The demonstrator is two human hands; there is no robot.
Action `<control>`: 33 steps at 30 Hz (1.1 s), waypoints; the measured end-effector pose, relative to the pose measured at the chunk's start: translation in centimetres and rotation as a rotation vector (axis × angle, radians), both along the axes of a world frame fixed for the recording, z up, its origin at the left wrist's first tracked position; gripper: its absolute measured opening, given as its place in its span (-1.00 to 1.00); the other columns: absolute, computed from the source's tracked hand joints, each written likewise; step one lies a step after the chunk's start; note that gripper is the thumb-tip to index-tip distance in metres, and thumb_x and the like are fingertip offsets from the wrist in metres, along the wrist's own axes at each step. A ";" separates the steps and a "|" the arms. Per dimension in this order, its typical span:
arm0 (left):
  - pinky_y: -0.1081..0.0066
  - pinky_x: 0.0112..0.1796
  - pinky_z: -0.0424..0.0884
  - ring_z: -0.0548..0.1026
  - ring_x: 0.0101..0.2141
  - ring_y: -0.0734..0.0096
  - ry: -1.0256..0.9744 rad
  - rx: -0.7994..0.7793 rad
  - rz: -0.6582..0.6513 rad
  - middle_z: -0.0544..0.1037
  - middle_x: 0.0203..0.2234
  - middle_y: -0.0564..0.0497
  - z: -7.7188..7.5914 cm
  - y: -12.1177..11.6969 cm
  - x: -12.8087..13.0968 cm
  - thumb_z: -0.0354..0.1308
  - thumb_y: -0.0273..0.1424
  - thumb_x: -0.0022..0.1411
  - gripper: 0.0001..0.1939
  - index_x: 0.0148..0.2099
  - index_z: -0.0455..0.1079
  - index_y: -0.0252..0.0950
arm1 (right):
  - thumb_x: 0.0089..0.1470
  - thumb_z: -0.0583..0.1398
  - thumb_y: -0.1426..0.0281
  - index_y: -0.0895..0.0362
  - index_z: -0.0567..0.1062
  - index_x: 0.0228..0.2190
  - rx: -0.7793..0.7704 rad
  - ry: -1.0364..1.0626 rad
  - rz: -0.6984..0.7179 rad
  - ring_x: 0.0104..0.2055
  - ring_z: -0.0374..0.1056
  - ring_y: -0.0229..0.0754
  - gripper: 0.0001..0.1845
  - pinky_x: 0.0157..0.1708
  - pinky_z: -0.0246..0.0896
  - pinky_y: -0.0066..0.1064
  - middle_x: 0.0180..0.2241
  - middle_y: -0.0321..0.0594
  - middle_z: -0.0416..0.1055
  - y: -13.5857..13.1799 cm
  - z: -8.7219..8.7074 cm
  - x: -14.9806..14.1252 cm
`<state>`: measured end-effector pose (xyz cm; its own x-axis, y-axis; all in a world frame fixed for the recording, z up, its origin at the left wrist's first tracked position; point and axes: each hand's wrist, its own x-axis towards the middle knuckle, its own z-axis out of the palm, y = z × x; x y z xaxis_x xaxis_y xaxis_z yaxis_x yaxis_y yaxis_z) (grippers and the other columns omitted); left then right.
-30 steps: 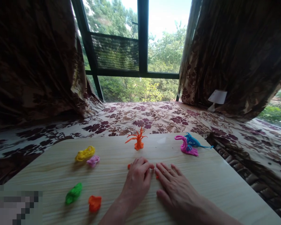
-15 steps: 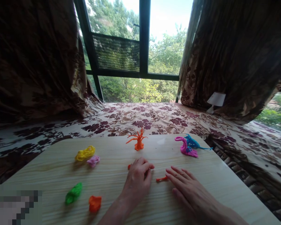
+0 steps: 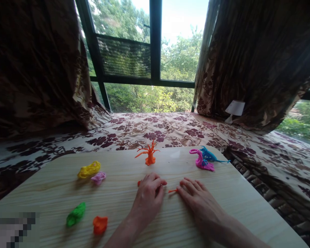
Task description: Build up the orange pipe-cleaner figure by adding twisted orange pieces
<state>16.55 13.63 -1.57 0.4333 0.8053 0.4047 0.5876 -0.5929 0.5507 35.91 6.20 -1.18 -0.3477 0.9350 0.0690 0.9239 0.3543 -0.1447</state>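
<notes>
My right hand [image 3: 197, 198] lies flat on the table with its fingers stretched out. From under its fingertips sticks the end of a thin orange clay strip [image 3: 172, 190]. To its left, my left hand [image 3: 150, 191] rests on the tabletop with bent fingers; whatever they may hold is hidden. Just past its left side a small orange clay piece [image 3: 138, 183] peeks out, mostly covered. Beyond both hands stands an orange clay tree [image 3: 150, 156] with bare, spreading branches.
On the pale wooden table [image 3: 124, 165] lie yellow clay [image 3: 89, 169], pink clay [image 3: 98, 177], green clay [image 3: 76, 214] and an orange lump [image 3: 100, 224]. At the back right sit a magenta swan-like figure [image 3: 202, 161] and a blue clay figure [image 3: 209, 154]. A small white lamp [image 3: 235, 108] stands beyond.
My right hand has slid forward, away from me, and the thin orange strip has moved forward with it. My left hand has barely moved. The whole view has shifted slightly.
</notes>
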 end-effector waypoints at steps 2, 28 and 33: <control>0.36 -0.25 0.26 0.36 -0.28 0.34 -0.003 0.002 -0.001 0.40 -0.40 0.01 0.0 0.0 0.0 -0.08 -0.53 0.16 -0.77 -0.32 0.40 -0.22 | -0.03 0.01 0.51 -0.02 0.08 0.13 0.002 -0.027 0.024 0.22 -0.16 -0.06 -0.35 0.14 -0.19 -0.14 0.17 -0.21 0.05 -0.1 0.0 0.1; 0.34 -0.20 0.23 0.34 -0.25 0.32 0.077 -0.008 -0.062 0.41 -0.35 0.03 0.6 -0.6 0.2 0.04 -0.44 0.11 -0.87 -0.37 0.41 -0.19 | 0.03 -0.02 0.57 0.05 0.41 -0.13 0.013 0.187 0.006 -0.11 0.27 -0.23 -0.60 -0.11 0.13 -0.43 -0.15 -0.20 0.37 3.3 2.6 -0.3; 0.40 -0.26 0.25 0.38 -0.32 0.36 -0.053 -0.111 -0.011 0.45 -0.43 0.03 1.3 -0.6 0.0 -0.01 -0.46 0.13 -0.84 -0.39 0.39 -0.23 | 0.04 0.06 0.44 0.06 0.43 -0.19 -0.012 0.477 -0.007 -0.29 0.34 -0.27 -0.73 -0.29 0.20 -0.48 -0.29 -0.25 0.42 4.8 2.9 -0.9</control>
